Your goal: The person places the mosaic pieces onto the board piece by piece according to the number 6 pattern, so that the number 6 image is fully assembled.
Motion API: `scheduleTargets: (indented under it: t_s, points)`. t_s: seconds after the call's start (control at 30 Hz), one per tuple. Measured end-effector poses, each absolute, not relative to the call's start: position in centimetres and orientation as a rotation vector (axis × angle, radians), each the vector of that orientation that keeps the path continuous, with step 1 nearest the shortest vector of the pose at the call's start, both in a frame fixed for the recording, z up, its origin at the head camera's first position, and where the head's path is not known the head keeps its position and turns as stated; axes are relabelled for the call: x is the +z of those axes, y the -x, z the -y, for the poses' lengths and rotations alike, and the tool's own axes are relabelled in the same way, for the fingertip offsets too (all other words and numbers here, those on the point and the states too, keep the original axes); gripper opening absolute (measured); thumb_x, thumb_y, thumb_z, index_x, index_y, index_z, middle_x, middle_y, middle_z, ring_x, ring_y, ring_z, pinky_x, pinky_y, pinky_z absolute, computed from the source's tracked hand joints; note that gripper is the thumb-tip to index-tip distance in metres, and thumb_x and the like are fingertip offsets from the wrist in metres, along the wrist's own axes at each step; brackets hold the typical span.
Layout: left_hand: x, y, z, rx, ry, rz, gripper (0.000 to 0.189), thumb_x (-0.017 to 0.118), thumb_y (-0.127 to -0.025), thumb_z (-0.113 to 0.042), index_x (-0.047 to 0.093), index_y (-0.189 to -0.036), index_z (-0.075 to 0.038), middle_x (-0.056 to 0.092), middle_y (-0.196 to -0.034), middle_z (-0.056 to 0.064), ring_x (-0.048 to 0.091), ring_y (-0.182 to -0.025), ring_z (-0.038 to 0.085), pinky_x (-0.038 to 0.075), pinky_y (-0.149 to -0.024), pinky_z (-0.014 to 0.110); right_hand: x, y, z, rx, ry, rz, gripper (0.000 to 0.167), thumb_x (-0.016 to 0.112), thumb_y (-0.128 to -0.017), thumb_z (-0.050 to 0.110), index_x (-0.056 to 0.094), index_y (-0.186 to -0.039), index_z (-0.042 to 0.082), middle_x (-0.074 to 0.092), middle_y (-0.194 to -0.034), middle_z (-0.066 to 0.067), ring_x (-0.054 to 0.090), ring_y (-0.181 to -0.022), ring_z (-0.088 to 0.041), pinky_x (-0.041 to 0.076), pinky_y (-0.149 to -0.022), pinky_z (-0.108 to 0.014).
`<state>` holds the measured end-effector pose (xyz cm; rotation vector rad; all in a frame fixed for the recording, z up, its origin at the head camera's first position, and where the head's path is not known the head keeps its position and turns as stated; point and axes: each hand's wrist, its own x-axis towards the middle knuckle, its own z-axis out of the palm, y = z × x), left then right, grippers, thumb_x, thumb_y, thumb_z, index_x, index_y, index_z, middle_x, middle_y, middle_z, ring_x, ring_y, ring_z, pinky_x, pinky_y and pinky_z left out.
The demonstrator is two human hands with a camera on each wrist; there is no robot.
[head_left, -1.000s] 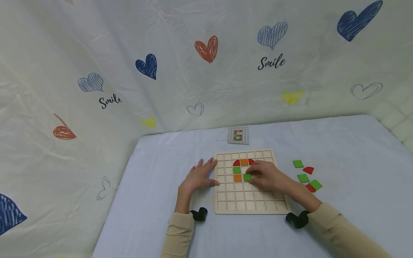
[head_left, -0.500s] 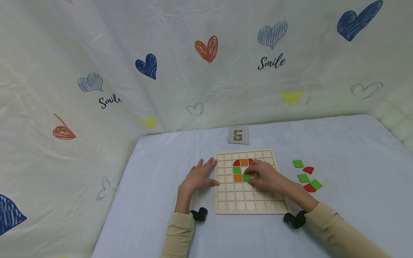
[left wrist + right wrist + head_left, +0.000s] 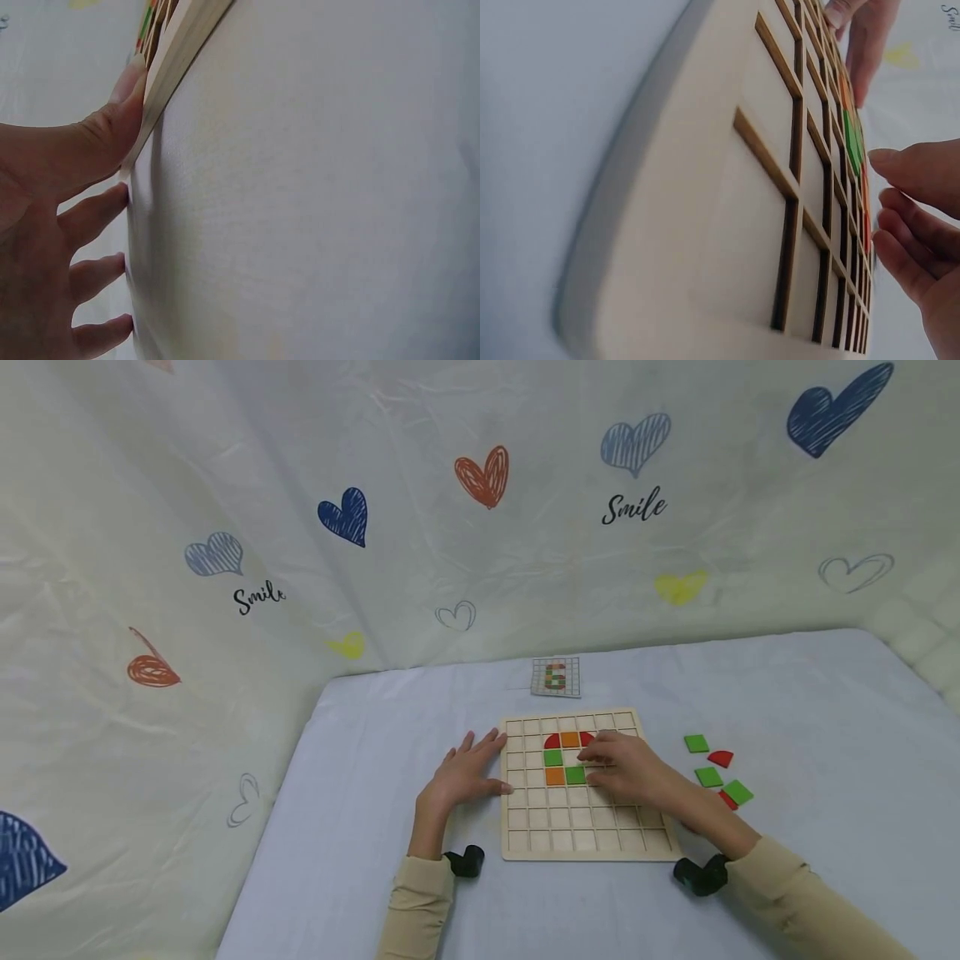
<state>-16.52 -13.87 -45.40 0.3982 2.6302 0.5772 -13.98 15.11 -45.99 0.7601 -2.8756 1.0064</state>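
Note:
A wooden grid board [image 3: 600, 841] lies on the white-covered table in the head view. Several tiles sit in its cells: a red quarter-round tile [image 3: 552, 742], an orange square tile [image 3: 570, 739], another orange square [image 3: 554, 776] and a green square tile [image 3: 575, 775] among them. My right hand [image 3: 628, 768] hovers over the board's right half, fingertips just right of that green tile; thumb and bent fingers are apart, nothing between them in the right wrist view. The left hand [image 3: 465, 775] spreads its fingers by the board's left edge, its thumb [image 3: 124, 112] against the rim.
Right of the board lie loose tiles, including a green square [image 3: 696, 743], a red quarter-round [image 3: 721, 758] and a green square [image 3: 738, 792] overlapping another red one. A small pattern card [image 3: 556, 678] lies behind the board. Behind the table hangs a heart-printed sheet [image 3: 405, 460].
The green square under my right hand has settled slightly left, beside the orange one. My right fingers have come off it and drawn a little to the right. The left hand has stayed put.

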Motion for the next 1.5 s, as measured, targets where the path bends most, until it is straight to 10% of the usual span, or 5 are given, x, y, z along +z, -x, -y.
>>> scheduleTargets:
  t_s: [1.5]
  points:
    - [-45.0, 16.4, 13.8, 0.588, -0.393, -2.624, 0.088, 0.080, -0.089, -0.039, 0.034, -0.163, -0.023, 0.025, -0.171, -0.004, 0.009, -0.161, 0.033, 0.012, -0.127, 0.062, -47.7, 11.0, -29.6, 0.670, -0.472, 2.766, 0.034, 0.087, -0.070, -0.007, 0.077, -0.102, 0.001, 0.066, -0.096, -0.012, 0.062, -0.082, -0.026, 0.055, -0.059, -0.023]
